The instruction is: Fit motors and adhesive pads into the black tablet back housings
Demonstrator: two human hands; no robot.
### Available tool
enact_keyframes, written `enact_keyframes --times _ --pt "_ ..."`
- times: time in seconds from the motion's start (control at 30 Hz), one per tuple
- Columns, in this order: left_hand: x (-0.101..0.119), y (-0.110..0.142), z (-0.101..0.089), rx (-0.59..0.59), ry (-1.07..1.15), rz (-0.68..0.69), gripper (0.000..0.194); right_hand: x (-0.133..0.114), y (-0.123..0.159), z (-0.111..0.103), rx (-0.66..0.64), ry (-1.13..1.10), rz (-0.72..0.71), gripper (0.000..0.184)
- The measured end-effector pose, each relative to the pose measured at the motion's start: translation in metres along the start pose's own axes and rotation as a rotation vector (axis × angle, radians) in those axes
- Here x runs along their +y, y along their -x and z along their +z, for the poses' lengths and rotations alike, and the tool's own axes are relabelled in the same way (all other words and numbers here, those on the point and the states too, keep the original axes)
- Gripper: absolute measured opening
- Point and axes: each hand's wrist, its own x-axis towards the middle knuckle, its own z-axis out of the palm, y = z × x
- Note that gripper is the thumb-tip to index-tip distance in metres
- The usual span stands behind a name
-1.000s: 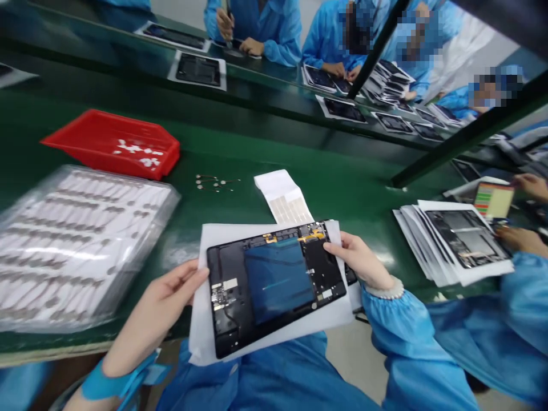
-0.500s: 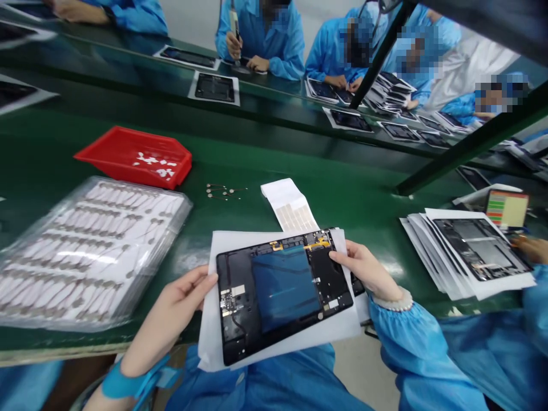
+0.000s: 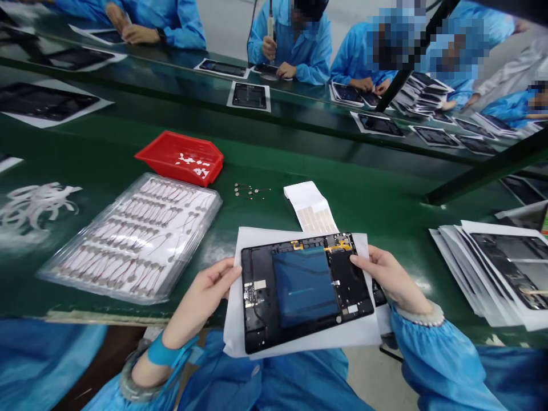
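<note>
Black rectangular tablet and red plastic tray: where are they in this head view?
Black rectangular tablet (image 3: 306,288): head view, point on its blue central panel.
Red plastic tray (image 3: 171,170): head view, point on its front wall.

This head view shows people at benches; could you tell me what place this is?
Probably an electronics assembly line for tablets. A co-worker in a blue gown uses an electric screwdriver at a green workbench, and the left hand and right hand hold an opened tablet with exposed circuitry.
</note>
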Motion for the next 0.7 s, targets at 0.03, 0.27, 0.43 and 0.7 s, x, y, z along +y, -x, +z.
enact_keyframes --times 0.03,0.27,0.43,0.7 --pt "0.000 0.000 0.000 0.001 -0.003 0.005 0.054 -0.001 0.000 0.001 -0.002 -0.006 0.004 0.044" --pt "0.000 0.000 0.000 0.009 0.006 0.009 0.054 -0.003 -0.001 0.001 -0.013 -0.008 0.002 0.045" --pt "-0.006 -0.003 -0.002 0.070 0.109 -0.023 0.056 -0.005 -0.006 0.001 0.021 0.046 -0.126 0.041" --pt "-0.023 -0.006 -0.015 0.137 0.267 -0.143 0.078 -0.033 -0.021 -0.003 -0.015 0.107 -0.330 0.032"
